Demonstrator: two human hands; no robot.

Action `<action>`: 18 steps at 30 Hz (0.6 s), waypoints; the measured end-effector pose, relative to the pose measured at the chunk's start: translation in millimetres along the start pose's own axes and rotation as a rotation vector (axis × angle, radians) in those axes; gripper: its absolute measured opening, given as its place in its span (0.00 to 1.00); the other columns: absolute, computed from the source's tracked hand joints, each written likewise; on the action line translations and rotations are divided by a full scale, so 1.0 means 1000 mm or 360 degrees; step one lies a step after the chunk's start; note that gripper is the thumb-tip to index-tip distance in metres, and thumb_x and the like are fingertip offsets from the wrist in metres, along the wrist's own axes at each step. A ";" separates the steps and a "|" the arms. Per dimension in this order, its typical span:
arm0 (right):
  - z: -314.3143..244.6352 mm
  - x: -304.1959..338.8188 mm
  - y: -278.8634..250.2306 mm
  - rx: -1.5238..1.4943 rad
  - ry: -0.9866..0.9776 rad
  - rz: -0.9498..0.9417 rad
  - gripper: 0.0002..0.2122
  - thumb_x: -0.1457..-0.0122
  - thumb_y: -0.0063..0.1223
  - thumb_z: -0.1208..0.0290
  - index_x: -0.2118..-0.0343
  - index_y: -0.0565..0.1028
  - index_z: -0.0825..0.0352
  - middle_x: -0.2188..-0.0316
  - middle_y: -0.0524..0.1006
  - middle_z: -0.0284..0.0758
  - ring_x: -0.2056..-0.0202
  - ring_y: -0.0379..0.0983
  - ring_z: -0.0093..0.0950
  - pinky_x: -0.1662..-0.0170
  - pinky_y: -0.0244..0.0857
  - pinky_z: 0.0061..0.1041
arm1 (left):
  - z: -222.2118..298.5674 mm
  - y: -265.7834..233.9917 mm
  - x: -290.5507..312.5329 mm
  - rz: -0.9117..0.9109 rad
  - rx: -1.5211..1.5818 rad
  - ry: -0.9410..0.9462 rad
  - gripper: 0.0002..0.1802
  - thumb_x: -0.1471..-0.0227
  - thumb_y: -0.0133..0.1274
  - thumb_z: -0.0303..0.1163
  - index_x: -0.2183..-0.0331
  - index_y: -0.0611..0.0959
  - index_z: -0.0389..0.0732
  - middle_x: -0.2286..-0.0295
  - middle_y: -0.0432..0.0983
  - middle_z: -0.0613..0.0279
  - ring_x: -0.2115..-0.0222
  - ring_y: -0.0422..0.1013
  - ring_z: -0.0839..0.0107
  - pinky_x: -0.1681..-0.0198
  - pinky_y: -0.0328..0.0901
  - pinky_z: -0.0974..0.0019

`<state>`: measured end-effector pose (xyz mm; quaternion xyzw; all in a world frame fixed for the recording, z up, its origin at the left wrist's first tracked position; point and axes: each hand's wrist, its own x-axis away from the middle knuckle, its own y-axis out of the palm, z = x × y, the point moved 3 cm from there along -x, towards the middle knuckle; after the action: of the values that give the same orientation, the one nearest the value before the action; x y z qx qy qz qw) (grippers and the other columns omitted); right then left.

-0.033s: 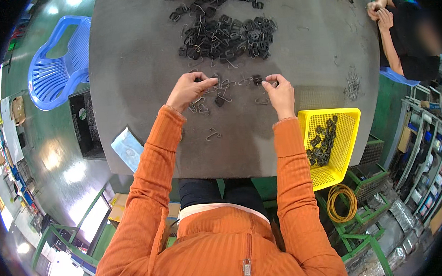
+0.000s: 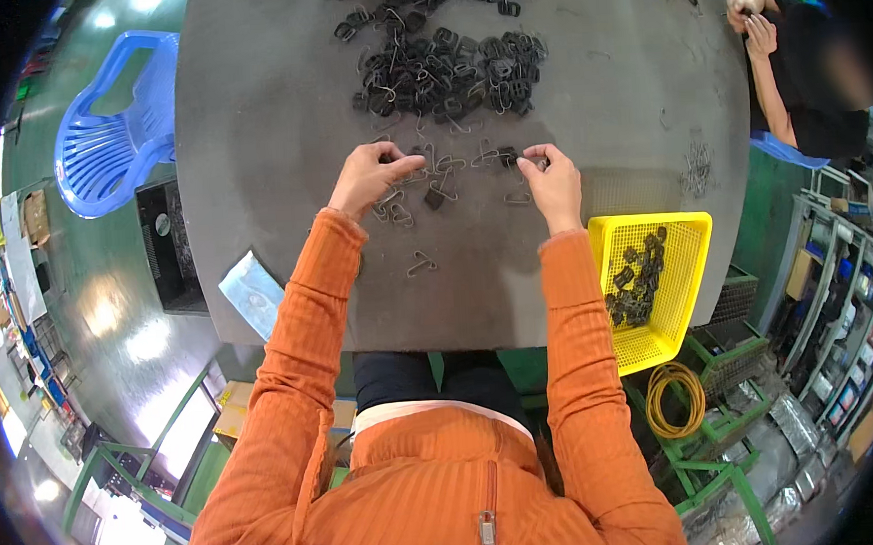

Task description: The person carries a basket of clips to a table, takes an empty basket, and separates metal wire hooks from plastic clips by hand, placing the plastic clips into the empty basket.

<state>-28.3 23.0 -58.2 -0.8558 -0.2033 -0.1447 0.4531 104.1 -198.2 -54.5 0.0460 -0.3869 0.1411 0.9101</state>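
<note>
My left hand (image 2: 367,179) is above the table with thumb and forefinger closed round a small black piece (image 2: 387,159). To its right, my right hand (image 2: 555,189) has its fingers pinched together; a dark bit shows between them, too small to name. Beside the right fingertips lies a black clip (image 2: 506,157) with a bent wire hook. Between and below the hands are several loose wire hooks (image 2: 420,264), and one black clip (image 2: 435,200) carries a wire. Beyond the hands sits a large heap of black clips with wire hooks (image 2: 446,75).
A yellow basket (image 2: 689,289) holding black pieces stands by my right forearm. Thin wires (image 2: 696,168) lie farther right. At the left edge are a blue packet (image 2: 252,290) and a blue chair (image 2: 119,141). Another person's hands (image 2: 754,27) work at the far right.
My left hand has shifted slightly left, and a dark piece no longer shows at its fingertips. My right hand has stayed in place.
</note>
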 end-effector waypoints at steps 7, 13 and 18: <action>-0.008 -0.020 0.011 0.0395 -0.0068 -0.0172 0.10 0.57 0.59 0.64 0.72 0.76 0.63 0.78 0.76 0.34 0.74 0.72 0.30 0.69 0.64 0.29 | -0.020 -0.005 0.006 -0.0249 0.0373 0.0000 0.14 0.50 0.53 0.41 0.80 0.72 0.44 0.86 0.58 0.78 0.86 0.51 0.87 0.84 0.45 0.78; 0.008 -0.008 0.010 -0.0403 0.0163 -0.0481 0.09 0.58 0.61 0.66 0.77 0.76 0.65 0.83 0.73 0.29 0.82 0.67 0.22 0.77 0.60 0.24 | -0.035 -0.015 0.013 0.0098 -0.0510 0.0147 0.14 0.50 0.52 0.42 0.79 0.72 0.45 0.86 0.59 0.77 0.86 0.51 0.87 0.84 0.45 0.78; 0.010 0.012 0.000 -0.0843 0.0481 -0.0694 0.08 0.58 0.62 0.68 0.81 0.76 0.67 0.85 0.70 0.25 0.85 0.60 0.16 0.81 0.53 0.18 | -0.025 -0.006 0.033 -0.0197 0.0345 -0.0059 0.14 0.49 0.51 0.40 0.80 0.70 0.46 0.83 0.61 0.77 0.85 0.52 0.87 0.82 0.46 0.80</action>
<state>-17.4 33.6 -58.3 -0.8490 -0.2670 -0.4101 0.1995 145.0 -192.0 -47.7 0.1705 -0.3826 0.1249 0.8994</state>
